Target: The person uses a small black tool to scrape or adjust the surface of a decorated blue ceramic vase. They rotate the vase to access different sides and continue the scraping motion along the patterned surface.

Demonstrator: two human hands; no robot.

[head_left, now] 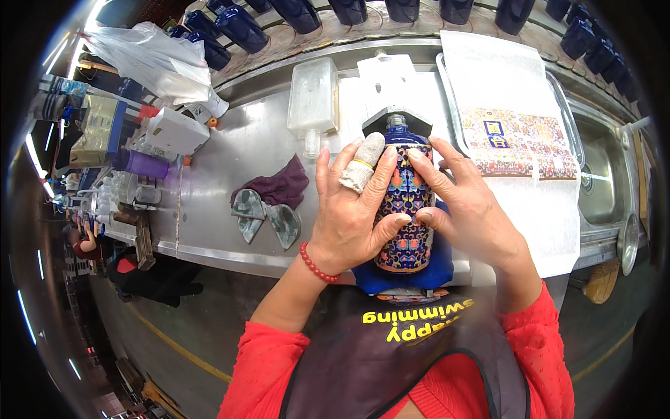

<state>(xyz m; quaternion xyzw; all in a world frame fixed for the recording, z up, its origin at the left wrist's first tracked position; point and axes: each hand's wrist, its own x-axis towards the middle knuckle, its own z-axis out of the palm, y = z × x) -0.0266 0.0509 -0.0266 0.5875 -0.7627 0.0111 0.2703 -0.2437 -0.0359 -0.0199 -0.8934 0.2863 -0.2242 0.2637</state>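
A dark blue bottle (406,230) lies in front of me, neck pointing away, wrapped in a colourful patterned decal. My left hand (352,223) rests along its left side, fingers spread, thumb and a fingertip on the patterned surface. A grey cloth finger cover (366,159) sits on one of its fingers. On the other side, my right hand (469,202) has its fingers stretched out, with fingertips and thumb touching the bottle. Beneath the bottle's base shows a blue cloth (377,281). Its neck reaches a grey angular support (419,120).
Printed decal sheets (513,143) lie on white paper over a tray at right, beside a metal sink (600,178). A purple cloth (283,183) and patterned cloth (255,218) lie left. Behind them stands a clear rectangular container (312,94). Several blue bottles (241,28) line the far side.
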